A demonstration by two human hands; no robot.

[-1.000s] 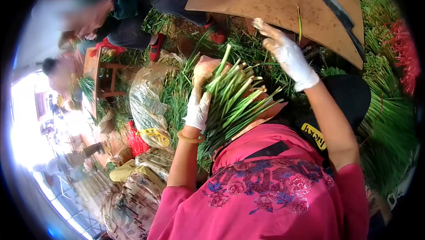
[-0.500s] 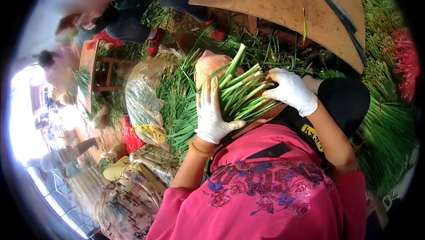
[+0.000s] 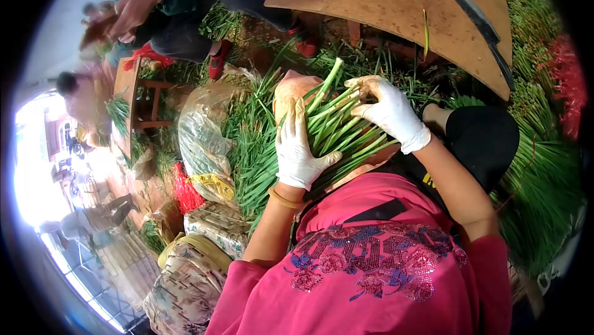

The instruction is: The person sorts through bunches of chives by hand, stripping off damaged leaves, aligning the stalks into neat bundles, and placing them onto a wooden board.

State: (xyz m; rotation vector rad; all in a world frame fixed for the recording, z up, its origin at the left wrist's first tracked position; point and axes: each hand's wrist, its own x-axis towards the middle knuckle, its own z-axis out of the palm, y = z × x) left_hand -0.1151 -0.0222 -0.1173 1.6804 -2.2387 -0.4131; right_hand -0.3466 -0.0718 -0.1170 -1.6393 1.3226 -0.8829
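Note:
A bunch of long green stalks with pale cut ends [image 3: 346, 126], resembling chives, lies across my lap. My left hand [image 3: 302, 149], in a white glove, rests flat over its leafy side, fingers stretched and thumb apart. At the pale ends, my white-gloved right hand [image 3: 391, 112] has its fingers bent in a pinch around a stalk tip, though the exact grip is partly hidden. One thicker stalk [image 3: 328, 84] sticks out above the others. Both gloves have brown-stained fingertips.
A wooden board [image 3: 383, 1] stands ahead with a long dark knife [image 3: 479, 25] on it. Piled green stalks [image 3: 538, 211] lie at right. Clear plastic [image 3: 201, 131] and red ties [image 3: 185, 189] are at left. A seated person's red shoe [image 3: 218, 60] is near.
My right hand has moved up and slightly left along the pale stalk ends, its fingers now closer together. My left hand stays almost in place on the bunch.

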